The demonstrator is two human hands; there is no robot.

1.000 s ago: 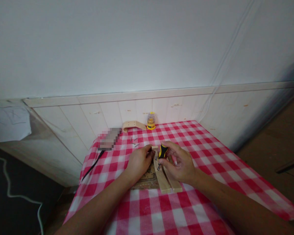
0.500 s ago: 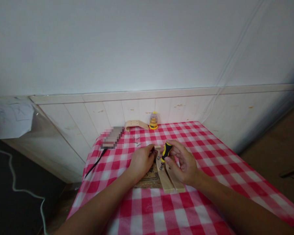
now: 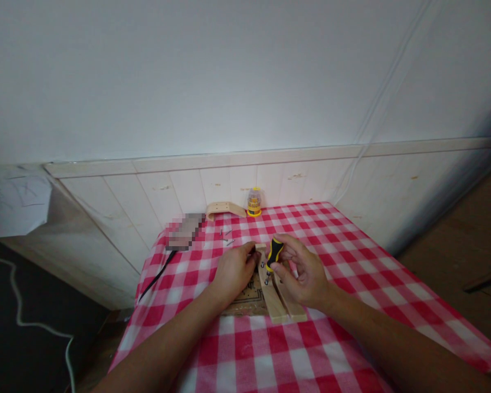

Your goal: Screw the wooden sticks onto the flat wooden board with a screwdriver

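My right hand is closed around a short yellow-and-black screwdriver, its tip pointing down at a screw in a pale wooden slat. A second slat lies beside the first, and both rest on a patterned wooden board. My left hand presses on the far end of the slat, fingers curled over it. Everything sits on a table with a red-and-white checked cloth.
Loose screws lie beyond my hands. A curved wooden piece and a small yellow bit holder stand at the table's back edge by the panelled wall. A blurred block with a black cable sits at back left.
The right hand's fingers have shifted on the screwdriver handle, and the handle's tilt changed slightly. The left hand stays on the slat. The view swayed a little.
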